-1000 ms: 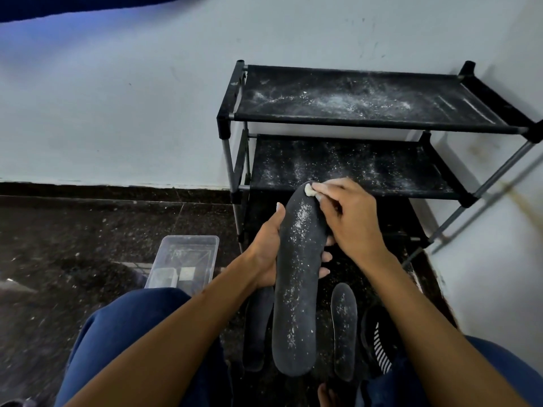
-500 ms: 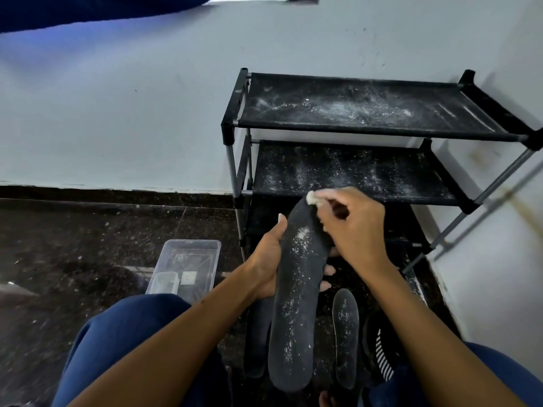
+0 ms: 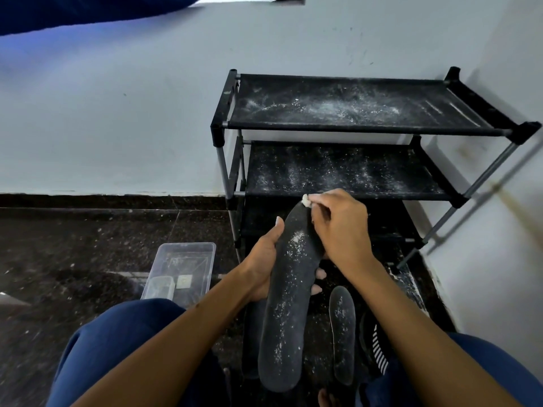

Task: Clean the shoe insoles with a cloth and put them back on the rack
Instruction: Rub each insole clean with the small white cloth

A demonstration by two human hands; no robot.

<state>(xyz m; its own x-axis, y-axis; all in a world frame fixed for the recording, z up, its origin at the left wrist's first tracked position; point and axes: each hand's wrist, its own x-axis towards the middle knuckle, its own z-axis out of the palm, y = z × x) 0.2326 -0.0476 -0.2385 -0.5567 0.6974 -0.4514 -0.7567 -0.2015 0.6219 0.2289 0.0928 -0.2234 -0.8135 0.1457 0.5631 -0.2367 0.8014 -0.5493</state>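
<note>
Dark floor: insole (image 3: 286, 304) between hands (left (image 3: 261, 265) gripping).

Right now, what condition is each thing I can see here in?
Held insole: dusted with white specks, gripped by the left hand.
Cloth: small white wad, pinched by the right hand at the insole's far tip.
Second insole: lying on the floor, speckled.
Rack: shelves bare of insoles, powdered white.
Clear plastic box: open, on the floor.
</note>
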